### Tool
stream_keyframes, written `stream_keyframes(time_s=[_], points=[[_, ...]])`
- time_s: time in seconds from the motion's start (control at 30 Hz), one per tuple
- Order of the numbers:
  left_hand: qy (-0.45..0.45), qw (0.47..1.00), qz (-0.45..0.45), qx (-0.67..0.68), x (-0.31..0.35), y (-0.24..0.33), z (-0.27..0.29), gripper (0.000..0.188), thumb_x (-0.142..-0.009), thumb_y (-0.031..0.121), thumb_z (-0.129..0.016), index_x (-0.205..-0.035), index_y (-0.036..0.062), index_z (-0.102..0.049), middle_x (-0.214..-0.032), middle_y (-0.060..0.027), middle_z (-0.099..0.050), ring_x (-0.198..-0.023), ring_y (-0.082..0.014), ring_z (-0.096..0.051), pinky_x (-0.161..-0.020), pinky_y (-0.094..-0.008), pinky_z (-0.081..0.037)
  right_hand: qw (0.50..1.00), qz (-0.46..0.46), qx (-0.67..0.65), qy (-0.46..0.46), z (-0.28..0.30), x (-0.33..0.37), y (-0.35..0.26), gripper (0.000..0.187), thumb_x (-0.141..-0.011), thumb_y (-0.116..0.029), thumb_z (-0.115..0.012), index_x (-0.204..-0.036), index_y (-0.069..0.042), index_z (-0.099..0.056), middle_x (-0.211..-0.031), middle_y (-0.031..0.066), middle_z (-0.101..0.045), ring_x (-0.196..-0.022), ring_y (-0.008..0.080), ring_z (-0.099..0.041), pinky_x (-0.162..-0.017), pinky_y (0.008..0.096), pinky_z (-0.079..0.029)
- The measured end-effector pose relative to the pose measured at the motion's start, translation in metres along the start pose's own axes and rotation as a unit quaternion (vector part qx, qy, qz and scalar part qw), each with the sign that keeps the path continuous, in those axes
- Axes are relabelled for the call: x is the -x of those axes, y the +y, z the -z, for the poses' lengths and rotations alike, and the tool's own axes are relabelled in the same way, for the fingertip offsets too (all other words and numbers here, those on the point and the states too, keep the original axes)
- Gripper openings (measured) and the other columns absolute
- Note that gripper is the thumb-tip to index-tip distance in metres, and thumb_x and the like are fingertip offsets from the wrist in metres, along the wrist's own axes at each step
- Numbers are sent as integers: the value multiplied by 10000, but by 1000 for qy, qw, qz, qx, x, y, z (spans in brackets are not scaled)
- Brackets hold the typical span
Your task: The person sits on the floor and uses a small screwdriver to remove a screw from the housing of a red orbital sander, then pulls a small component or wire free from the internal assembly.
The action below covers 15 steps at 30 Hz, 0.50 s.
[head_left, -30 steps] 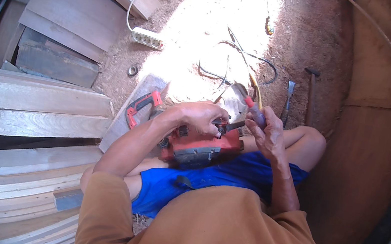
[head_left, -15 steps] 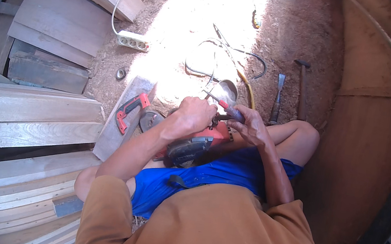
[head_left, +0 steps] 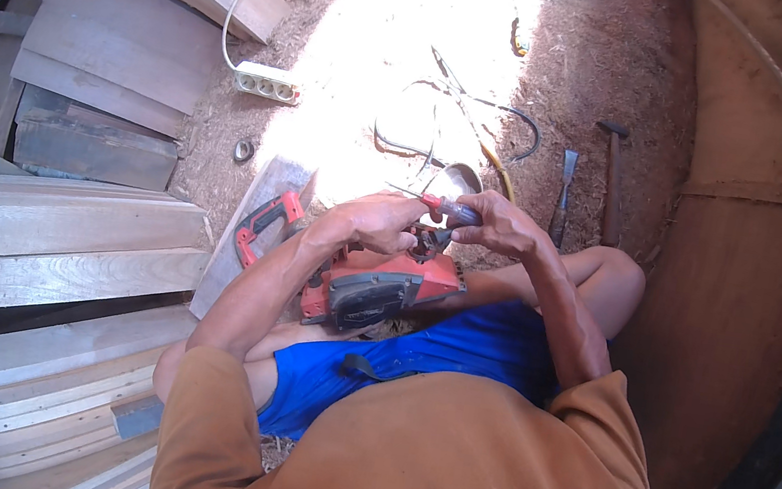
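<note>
A red and black power tool (head_left: 374,293) lies across my lap, its upper side partly covered by my hands. My right hand (head_left: 503,223) is closed round the handle of a screwdriver (head_left: 457,211), red and bluish clear, held above the tool. The screwdriver's thin shaft points left, over my left hand (head_left: 379,223). That hand is bent with its fingers curled by a dark part (head_left: 429,242) on top of the tool; what they pinch is hidden. Left of my forearm, a red and black handle piece (head_left: 262,225) rests on a board (head_left: 251,198).
A chisel (head_left: 562,199) and a hammer (head_left: 613,182) lie on the ground at right. Cables (head_left: 504,165) and a round metal piece (head_left: 461,182) sit ahead in bright sunlight. A power strip (head_left: 267,82), a small ring (head_left: 243,151) and stacked planks (head_left: 75,228) are at left.
The screwdriver has turned flatter, its shaft now lying leftward over my left hand. My left hand has shifted slightly down and its fingers have moved, uncovering more of the power tool.
</note>
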<state>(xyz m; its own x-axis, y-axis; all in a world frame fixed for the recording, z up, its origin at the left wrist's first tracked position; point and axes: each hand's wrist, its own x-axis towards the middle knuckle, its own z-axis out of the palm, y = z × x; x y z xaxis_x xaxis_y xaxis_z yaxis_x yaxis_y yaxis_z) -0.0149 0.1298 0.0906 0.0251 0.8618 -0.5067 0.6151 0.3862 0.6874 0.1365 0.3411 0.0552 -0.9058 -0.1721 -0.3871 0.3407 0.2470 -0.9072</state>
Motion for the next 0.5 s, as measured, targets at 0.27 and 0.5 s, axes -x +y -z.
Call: stream_keyframes(time_s=[0.27,0.5], points=[[-44,978,36,200,-17,-27,-7,316,-1061,305,-579,-1265,71,-639,-950,-101,-780,-903,-223,-745,-839,-411,-560,998,-35,-19,52,-7,-5,-8,285,-852,-77,-833,-1063,44,-683,-874,93,-709,-830,187,-640,-787,400,-514],[-38,989,94,105,-22,0,2,298,-1066,351,-587,-1189,85,-645,-890,-57,-774,-846,-188,-725,-793,-385,-556,992,-29,-73,98,8,26,-1,186,-905,-91,-793,-1015,3,-677,-837,11,-636,-789,129,-564,-729,335,-477]])
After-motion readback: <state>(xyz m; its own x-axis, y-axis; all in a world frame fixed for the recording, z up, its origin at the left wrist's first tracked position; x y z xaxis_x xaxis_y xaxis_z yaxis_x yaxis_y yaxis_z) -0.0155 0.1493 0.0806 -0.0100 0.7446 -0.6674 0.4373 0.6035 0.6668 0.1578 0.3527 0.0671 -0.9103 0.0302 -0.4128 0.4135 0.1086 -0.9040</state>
